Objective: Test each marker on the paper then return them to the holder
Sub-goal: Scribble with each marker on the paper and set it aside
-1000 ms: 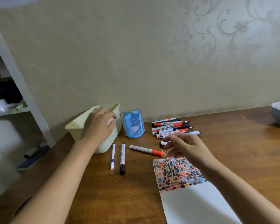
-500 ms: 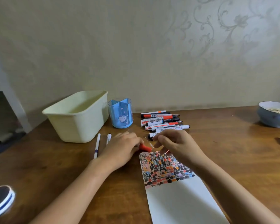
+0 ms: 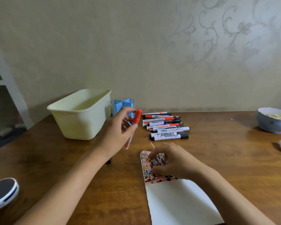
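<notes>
Bare wood table [image 3: 234, 159] right of paper [image 3: 177, 205]; left hand [image 3: 115, 137] now lifting, pinching orange marker [image 3: 135, 125]; right hand [image 3: 170, 161] curled on paper, grip unclear.

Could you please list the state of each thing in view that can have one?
red marker: capped, lifted off the table, tilted
left hand: grips the red marker
right hand: rests on the paper, fingers curled
paper: flat, far end covered in test marks
blue holder: upright
marker pile: lying flat, capped
cream bin: upright, open
</notes>
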The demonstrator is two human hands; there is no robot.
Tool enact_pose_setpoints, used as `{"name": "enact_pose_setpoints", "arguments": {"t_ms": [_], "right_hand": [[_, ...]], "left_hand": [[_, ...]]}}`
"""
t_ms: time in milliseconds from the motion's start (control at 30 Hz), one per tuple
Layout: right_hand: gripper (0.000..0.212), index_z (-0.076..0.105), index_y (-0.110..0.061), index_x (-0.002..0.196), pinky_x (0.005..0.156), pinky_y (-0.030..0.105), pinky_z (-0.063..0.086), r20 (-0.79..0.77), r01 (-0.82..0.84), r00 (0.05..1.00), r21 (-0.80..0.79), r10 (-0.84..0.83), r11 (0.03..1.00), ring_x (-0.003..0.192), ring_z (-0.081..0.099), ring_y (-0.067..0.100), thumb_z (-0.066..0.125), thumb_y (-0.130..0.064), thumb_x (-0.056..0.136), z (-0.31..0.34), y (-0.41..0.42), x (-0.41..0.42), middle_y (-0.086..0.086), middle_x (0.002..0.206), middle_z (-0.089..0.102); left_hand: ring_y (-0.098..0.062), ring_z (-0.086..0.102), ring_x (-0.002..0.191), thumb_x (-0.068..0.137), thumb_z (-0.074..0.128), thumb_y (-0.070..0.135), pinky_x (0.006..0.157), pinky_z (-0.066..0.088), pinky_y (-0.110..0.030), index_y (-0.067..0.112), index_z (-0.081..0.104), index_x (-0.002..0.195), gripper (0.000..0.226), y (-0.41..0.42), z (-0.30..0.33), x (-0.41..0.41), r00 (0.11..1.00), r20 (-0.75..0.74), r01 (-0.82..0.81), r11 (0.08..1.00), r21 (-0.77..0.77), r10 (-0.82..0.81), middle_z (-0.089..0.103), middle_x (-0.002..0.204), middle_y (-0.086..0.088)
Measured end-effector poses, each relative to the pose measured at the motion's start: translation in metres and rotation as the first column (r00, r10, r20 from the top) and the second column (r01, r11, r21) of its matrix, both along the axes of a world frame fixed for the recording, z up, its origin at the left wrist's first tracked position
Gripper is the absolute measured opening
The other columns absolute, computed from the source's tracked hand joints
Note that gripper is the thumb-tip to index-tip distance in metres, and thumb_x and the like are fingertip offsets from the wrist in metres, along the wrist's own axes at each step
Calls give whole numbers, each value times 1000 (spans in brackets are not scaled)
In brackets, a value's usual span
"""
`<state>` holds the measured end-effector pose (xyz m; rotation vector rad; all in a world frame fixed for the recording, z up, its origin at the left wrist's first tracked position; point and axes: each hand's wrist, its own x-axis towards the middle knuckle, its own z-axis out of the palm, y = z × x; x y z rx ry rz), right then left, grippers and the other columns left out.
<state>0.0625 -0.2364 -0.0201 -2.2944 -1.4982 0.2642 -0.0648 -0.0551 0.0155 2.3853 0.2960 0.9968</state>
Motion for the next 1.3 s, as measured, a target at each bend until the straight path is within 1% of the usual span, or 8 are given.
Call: {"name": "enact_pose_setpoints", "arguments": {"t_ms": [133, 267, 433, 633, 800, 933, 1067, 1300], "right_hand": [[44, 60, -41, 128, 92, 27, 47, -14, 33, 999, 82, -32, 996, 107, 48, 2, 70, -52, 87, 0, 3, -3, -20, 124, 61], [49, 56, -37, 136, 86, 28, 55, -217, 21, 976, 236, 32, 972, 102, 60, 4, 62, -54, 91, 6, 5, -10, -19, 121, 65], [18, 73, -29, 107, 73, 28, 53, -241, 41, 969, 365, 51, 930, 86, 64, 4, 64, -39, 95, 4, 7, -12, -13, 92, 72], [24, 75, -13, 100, 70, 23, 53, -578, 195, 795, 530, 183, 825, 74, 67, 13, 70, -30, 85, 16, -5, -1, 5, 86, 76], [19, 67, -15, 84, 64, 25, 50, -747, 314, 623, 512, 233, 800, 62, 57, 13, 71, -34, 83, 16, -2, -13, 3, 68, 61], [20, 62, -13, 83, 54, 24, 46, -759, 277, 617, 459, 210, 844, 58, 56, 16, 68, -31, 89, 10, 5, -30, 5, 66, 60], [20, 65, -8, 85, 65, 31, 56, -747, 253, 632, 449, 205, 857, 70, 69, 26, 66, -27, 91, 15, 2, -31, 16, 79, 72], [21, 65, -2, 85, 74, 36, 60, -680, 175, 713, 406, 168, 897, 79, 74, 35, 55, -14, 100, 30, -4, -30, 21, 85, 75]], "left_hand": [[-7, 66, 93, 91, 69, 20, 82, 54, -16, 49, 46, 136, 59, -10, -2, -18, 989, -20, 145, 980, -136, -149, 66, 96, 10], [-23, 72, 90, 88, 70, 8, 81, 60, -34, 30, 53, 121, 43, -14, -8, -25, 967, 166, 248, 862, -442, -193, 72, 97, -4], [-32, 72, 93, 81, 72, 10, 77, 61, -41, 15, 47, 114, 42, -12, -11, -27, 945, 286, 315, 688, -654, -161, 71, 102, -19], [-17, 69, 74, 72, 80, 33, 68, 58, -27, 15, 55, 93, 37, -4, -20, -29, 995, 16, 99, 905, -414, -101, 69, 82, 0], [4, 61, 88, 71, 72, 48, 72, 50, -12, 34, 54, 89, 29, -22, -30, -27, 978, -160, 93, 964, -251, -136, 65, 85, 18], [3, 62, 91, 71, 57, 58, 76, 53, -12, 38, 49, 96, 33, -28, -29, -30, 967, -207, 131, 988, -86, -147, 65, 90, 20], [1, 59, 90, 83, 61, 48, 74, 52, -17, 34, 57, 108, 28, -27, -31, -31, 956, -252, 173, 982, 80, -149, 60, 95, 22], [11, 56, 88, 95, 63, 27, 63, 41, -7, 41, 55, 95, 16, -28, -25, -28, 897, -323, 310, 950, -23, -301, 56, 83, 30]]}}
